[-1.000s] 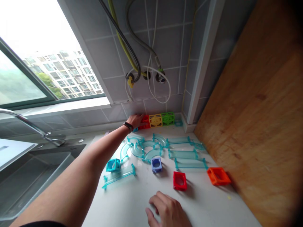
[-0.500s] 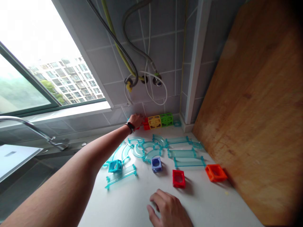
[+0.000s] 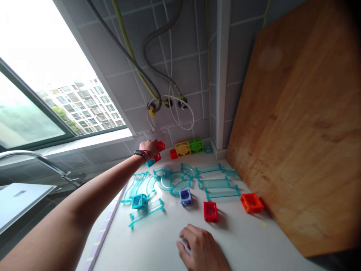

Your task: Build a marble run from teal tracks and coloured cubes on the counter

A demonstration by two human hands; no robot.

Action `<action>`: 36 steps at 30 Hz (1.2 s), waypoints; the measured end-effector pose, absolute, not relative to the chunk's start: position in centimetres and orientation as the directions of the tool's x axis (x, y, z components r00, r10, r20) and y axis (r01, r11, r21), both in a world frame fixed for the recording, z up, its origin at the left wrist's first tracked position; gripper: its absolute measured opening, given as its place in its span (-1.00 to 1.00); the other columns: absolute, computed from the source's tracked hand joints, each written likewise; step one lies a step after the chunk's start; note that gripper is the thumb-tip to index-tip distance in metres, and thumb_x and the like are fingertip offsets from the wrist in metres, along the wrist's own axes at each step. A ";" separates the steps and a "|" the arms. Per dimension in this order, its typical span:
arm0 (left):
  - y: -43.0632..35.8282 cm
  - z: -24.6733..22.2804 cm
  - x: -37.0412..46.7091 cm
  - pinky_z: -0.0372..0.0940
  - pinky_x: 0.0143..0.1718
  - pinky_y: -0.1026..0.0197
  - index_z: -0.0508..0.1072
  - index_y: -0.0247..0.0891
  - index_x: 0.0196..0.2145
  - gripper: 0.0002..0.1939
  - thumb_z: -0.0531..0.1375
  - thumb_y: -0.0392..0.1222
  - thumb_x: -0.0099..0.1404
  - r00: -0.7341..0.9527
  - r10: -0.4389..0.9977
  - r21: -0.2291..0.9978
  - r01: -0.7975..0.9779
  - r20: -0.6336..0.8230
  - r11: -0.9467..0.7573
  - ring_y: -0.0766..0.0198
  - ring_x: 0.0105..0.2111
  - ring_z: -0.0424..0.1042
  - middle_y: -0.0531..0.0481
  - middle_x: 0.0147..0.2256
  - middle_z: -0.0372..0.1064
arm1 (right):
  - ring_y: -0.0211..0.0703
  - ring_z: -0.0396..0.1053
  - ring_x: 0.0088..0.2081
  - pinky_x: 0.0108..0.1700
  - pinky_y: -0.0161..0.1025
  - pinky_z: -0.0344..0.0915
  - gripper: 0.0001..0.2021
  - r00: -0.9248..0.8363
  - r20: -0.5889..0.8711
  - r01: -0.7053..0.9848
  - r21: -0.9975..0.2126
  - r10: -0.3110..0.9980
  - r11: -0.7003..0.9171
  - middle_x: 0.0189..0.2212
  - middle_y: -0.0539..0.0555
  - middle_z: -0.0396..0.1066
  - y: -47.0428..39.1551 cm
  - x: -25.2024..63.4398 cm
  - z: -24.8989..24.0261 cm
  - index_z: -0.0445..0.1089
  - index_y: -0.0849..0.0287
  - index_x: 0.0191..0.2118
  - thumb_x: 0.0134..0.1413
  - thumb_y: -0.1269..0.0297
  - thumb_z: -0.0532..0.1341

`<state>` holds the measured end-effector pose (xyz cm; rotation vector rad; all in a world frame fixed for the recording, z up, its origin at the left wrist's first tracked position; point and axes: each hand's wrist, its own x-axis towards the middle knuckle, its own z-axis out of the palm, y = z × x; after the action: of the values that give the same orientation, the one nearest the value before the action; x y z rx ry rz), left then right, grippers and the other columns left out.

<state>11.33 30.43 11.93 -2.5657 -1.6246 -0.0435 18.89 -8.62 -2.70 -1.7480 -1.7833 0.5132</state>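
Note:
At the back of the white counter [image 3: 169, 241], my left hand [image 3: 148, 146] is closed on a red cube block [image 3: 160, 145], held near the tiled wall. Just below it sit another red block [image 3: 157, 157] and a teal block [image 3: 150, 162], partly hidden by my wrist. To the right, a row by the wall joins a red block [image 3: 173, 153], a yellow block [image 3: 182, 149] and a green block [image 3: 195, 146]. My right hand [image 3: 201, 246] rests on the counter at the front, fingers loosely curled, thumb apart, holding nothing. Nearest to it is a red hollow block [image 3: 210, 212].
Clear teal track pieces [image 3: 216, 183] spread across the middle. Among them lie a purple block [image 3: 185, 197], a blue block [image 3: 139, 201] and an orange block [image 3: 251, 203]. A wooden board [image 3: 296, 131] leans on the right; a faucet [image 3: 64, 173] is left. Hoses [image 3: 143, 81] hang above.
My left hand has moved left, away from the row by the wall, with a red block now showing in its fingers. My right hand stays nearly still. The view has shifted slightly.

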 end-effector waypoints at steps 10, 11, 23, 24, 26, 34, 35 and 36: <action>11.3 10.8 2.3 0.40 -0.30 0.24 0.48 -0.16 0.13 -0.41 0.13 0.31 0.39 0.577 0.798 0.390 0.704 0.172 -0.593 0.16 -0.28 0.60 -0.04 -0.18 0.64 | -0.15 0.47 -0.33 -0.22 -0.22 0.34 -0.83 0.085 0.221 0.492 -0.857 0.972 0.152 -0.25 0.03 0.50 -9.1 19.5 -1.7 0.49 0.05 -0.06 0.36 0.25 0.17; 8.9 10.1 1.4 0.42 -0.28 0.20 0.48 -0.17 0.13 -0.40 0.22 0.30 0.33 0.571 0.783 0.383 0.686 0.244 -0.619 0.12 -0.27 0.60 -0.09 -0.15 0.63 | -0.17 0.45 -0.34 -0.23 -0.21 0.37 -0.78 0.139 0.240 0.433 -0.887 0.961 0.159 -0.18 0.05 0.50 -9.3 19.5 -1.4 0.45 0.04 0.05 0.37 0.23 0.17; -1.5 6.1 -0.2 0.40 -0.27 0.08 0.47 -0.16 0.13 -0.34 0.38 0.27 0.21 0.811 0.522 0.189 0.487 0.264 -0.852 0.05 -0.24 0.51 -0.09 -0.21 0.52 | -0.08 0.46 -0.14 -0.19 -0.17 0.48 -0.32 -0.035 0.357 0.413 -0.845 0.933 0.339 0.18 0.13 0.39 -12.2 20.7 3.8 0.23 -0.10 0.37 0.16 0.39 0.33; -1.4 5.9 -0.1 0.40 -0.26 0.06 0.46 -0.17 0.15 -0.30 0.38 0.29 0.19 0.821 0.505 0.192 0.469 0.265 -0.862 0.04 -0.23 0.50 -0.10 -0.20 0.52 | -0.06 0.46 -0.10 -0.14 -0.16 0.49 -0.35 -0.057 0.354 0.416 -0.842 0.933 0.345 0.16 0.12 0.41 -12.2 20.9 3.9 0.28 -0.08 0.34 0.14 0.40 0.34; -1.3 5.4 0.1 0.39 -0.23 0.05 0.43 -0.19 0.17 -0.25 0.38 0.31 0.18 0.829 0.491 0.205 0.449 0.268 -0.870 0.03 -0.20 0.49 -0.12 -0.16 0.52 | -0.05 0.47 -0.07 -0.07 -0.15 0.49 -0.39 -0.082 0.338 0.414 -0.844 0.937 0.341 0.10 0.11 0.46 -12.1 21.3 3.9 0.36 -0.03 0.29 0.12 0.42 0.36; -1.3 4.1 0.3 0.36 -0.13 -0.01 0.47 -0.19 0.09 -0.36 0.35 0.29 0.24 0.778 0.549 0.234 0.498 0.305 -0.835 0.01 -0.16 0.48 -0.17 -0.11 0.52 | 0.01 0.50 -0.07 0.08 0.01 0.47 -0.22 0.035 0.228 0.453 -0.872 0.973 0.188 0.08 0.17 0.50 -11.9 21.9 2.9 0.24 0.02 0.40 0.05 0.28 0.44; -1.3 4.0 0.4 0.35 -0.13 -0.01 0.48 -0.18 0.07 -0.38 0.35 0.29 0.24 0.777 0.553 0.232 0.503 0.301 -0.833 0.01 -0.16 0.48 -0.17 -0.11 0.52 | 0.02 0.50 -0.06 0.09 0.01 0.47 -0.23 0.040 0.219 0.454 -0.873 0.975 0.177 0.08 0.18 0.50 -11.8 22.0 2.9 0.26 0.03 0.39 0.05 0.28 0.44; -1.3 4.0 0.4 0.34 -0.13 -0.01 0.48 -0.18 0.06 -0.39 0.35 0.29 0.24 0.777 0.554 0.227 0.506 0.298 -0.832 0.01 -0.17 0.48 -0.16 -0.11 0.52 | 0.03 0.50 -0.05 0.11 0.02 0.46 -0.24 0.041 0.212 0.456 -0.874 0.977 0.170 0.08 0.19 0.50 -11.8 22.1 3.0 0.28 0.05 0.38 0.05 0.28 0.44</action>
<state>0.42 -1.32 3.99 -3.0871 -0.9257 -0.5866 22.09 -11.80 3.00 -1.4213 -1.5548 0.7355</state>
